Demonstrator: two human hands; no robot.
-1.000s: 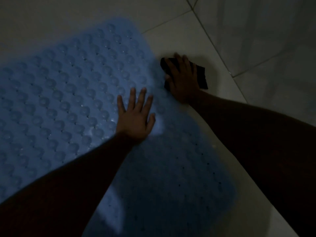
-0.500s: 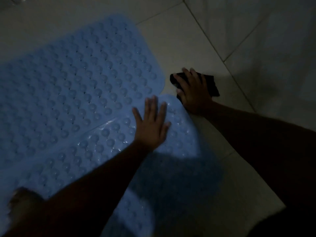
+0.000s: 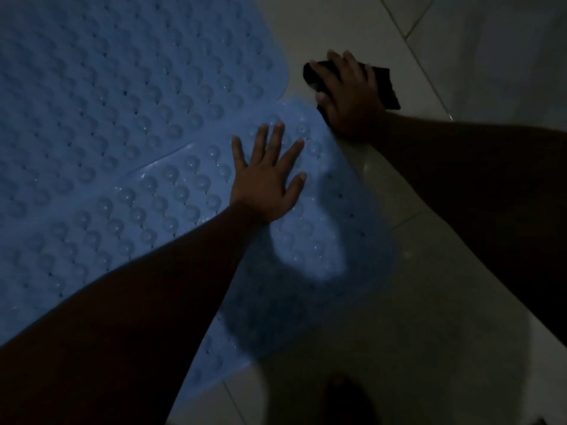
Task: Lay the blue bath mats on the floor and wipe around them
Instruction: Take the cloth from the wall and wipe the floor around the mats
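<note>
Both forearms bare, shadowed — left hand, right hand — short nails.

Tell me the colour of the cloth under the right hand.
Black or very dark in this dim light: the cloth under the right hand, head view.

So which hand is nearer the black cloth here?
Right. The right hand lies on top of the cloth, pressing it to the floor. The left hand rests flat on the nearer mat, apart from the cloth.
</note>
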